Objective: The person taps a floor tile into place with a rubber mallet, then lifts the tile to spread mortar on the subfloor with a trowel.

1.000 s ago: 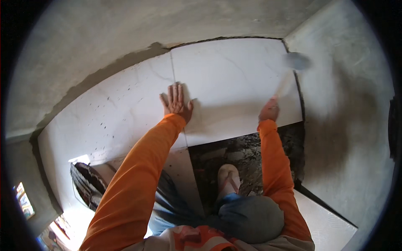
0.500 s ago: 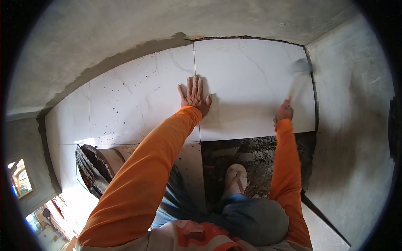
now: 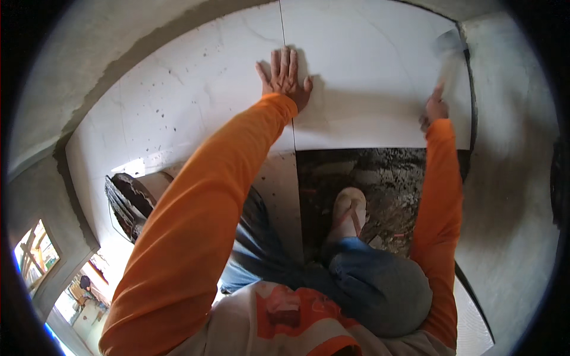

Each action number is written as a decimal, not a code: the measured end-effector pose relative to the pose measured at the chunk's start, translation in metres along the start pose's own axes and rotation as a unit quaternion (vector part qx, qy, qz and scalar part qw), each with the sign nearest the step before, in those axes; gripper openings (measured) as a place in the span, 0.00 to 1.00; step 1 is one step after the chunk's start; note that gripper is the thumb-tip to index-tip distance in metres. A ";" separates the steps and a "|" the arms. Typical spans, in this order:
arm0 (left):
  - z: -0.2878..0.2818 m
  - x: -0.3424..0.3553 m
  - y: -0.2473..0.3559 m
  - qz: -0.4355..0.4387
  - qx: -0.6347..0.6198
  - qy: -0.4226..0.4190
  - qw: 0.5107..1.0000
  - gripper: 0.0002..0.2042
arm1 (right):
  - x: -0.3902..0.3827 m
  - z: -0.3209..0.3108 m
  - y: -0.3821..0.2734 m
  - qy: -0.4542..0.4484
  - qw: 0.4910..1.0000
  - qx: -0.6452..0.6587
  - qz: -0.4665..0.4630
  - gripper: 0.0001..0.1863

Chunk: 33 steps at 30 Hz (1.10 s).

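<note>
My left hand (image 3: pixel 285 81) lies flat with fingers spread across the joint between two white marbled tiles. Under its right side is the large right-hand tile (image 3: pixel 368 71); under its left is a tile (image 3: pixel 202 77) speckled with dark mortar. In my right hand (image 3: pixel 436 110) is the pale handle of a mallet (image 3: pixel 449 44) with a dark grey head. The mallet is smeared by motion, over the right tile's far right corner beside the wall. Whether its head touches the tile I cannot tell.
Dark wet mortar (image 3: pixel 398 178) fills the gap in front of the right tile, where my sandalled foot (image 3: pixel 350 204) stands. A mortar-crusted bucket (image 3: pixel 130 196) lies tipped at the left. Grey plastered walls (image 3: pixel 504 118) border the floor. Another person (image 3: pixel 87 286) shows at the far lower left.
The view has tilted, so tiles and hands sit higher in it. My left hand stays on the joint. My right hand and the mallet are shifted right, nearer the wall.
</note>
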<state>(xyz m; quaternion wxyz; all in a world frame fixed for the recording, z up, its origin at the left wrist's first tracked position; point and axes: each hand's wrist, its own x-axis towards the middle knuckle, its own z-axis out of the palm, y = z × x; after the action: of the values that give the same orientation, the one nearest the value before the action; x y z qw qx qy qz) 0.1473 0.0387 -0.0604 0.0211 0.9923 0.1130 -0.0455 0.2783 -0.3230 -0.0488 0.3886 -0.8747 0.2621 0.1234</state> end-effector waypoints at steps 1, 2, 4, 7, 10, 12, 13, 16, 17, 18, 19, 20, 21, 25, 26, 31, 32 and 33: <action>0.001 -0.001 0.000 0.004 -0.004 0.007 1.000 0.35 | 0.005 -0.001 0.006 -0.028 0.999 0.008 0.015 0.39; 0.001 0.002 0.000 0.006 -0.004 0.009 1.000 0.35 | 0.014 0.003 0.009 0.014 0.995 0.091 0.044 0.41; 0.001 0.002 -0.001 -0.005 0.006 -0.025 1.000 0.36 | 0.023 0.004 0.013 0.081 0.977 0.176 0.089 0.44; 0.001 0.004 -0.002 0.002 -0.018 -0.022 1.000 0.35 | 0.024 0.005 0.015 0.094 0.993 -0.069 0.030 0.44; -0.001 0.001 -0.003 0.003 0.000 0.013 1.000 0.35 | 0.012 0.007 0.019 0.096 0.983 0.146 0.048 0.42; -0.002 0.001 -0.001 0.002 -0.005 0.015 1.000 0.35 | 0.005 0.010 0.023 0.164 0.985 0.049 -0.022 0.39; -0.003 0.002 -0.002 0.001 -0.025 0.003 1.000 0.35 | 0.000 0.013 0.024 0.181 0.973 -0.018 -0.141 0.38; -0.001 0.006 0.000 0.000 -0.044 0.012 0.999 0.37 | -0.018 0.006 0.020 0.146 0.977 0.006 -0.158 0.36; 0.000 0.008 -0.001 -0.002 -0.026 -0.003 1.000 0.37 | -0.028 -0.005 0.018 0.066 0.985 0.092 -0.128 0.37; 0.004 0.009 0.000 -0.015 -0.016 0.002 1.000 0.37 | -0.038 -0.004 0.008 0.048 0.983 0.137 -0.112 0.42; 0.007 0.010 0.000 -0.021 -0.011 -0.006 1.000 0.37 | -0.064 -0.015 0.014 0.033 0.967 0.237 -0.091 0.31; 0.011 0.010 -0.001 -0.015 0.017 0.000 1.000 0.37 | -0.090 -0.022 0.015 0.053 0.953 0.283 -0.095 0.29; 0.015 0.009 -0.002 -0.015 0.017 0.009 1.000 0.36 | -0.113 -0.029 0.015 0.031 0.935 0.329 -0.127 0.27; 0.024 -0.021 -0.004 0.136 0.003 0.111 0.985 0.34 | -0.164 -0.060 0.051 0.119 0.911 0.379 -0.111 0.23; 0.025 -0.039 -0.001 0.191 0.006 0.106 0.976 0.37 | -0.173 -0.063 0.063 0.185 0.894 0.390 -0.119 0.22; 0.008 -0.108 0.006 0.264 0.005 -0.047 0.963 0.52 | -0.195 -0.057 0.108 0.087 0.724 0.670 0.141 0.21; 0.005 -0.111 0.006 0.267 0.010 -0.055 0.962 0.53 | -0.195 -0.056 0.114 0.074 0.693 0.682 0.222 0.22; 0.002 -0.111 0.004 0.281 0.008 -0.034 0.959 0.54 | -0.192 -0.057 0.117 0.061 0.673 0.720 0.159 0.22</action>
<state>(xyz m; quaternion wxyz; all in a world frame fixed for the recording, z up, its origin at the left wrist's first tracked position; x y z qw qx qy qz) 0.0407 0.0102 -0.0523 0.0287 0.9820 -0.1720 -0.0728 0.0545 -0.3614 -0.0026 0.8555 -0.2747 0.4282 -0.0970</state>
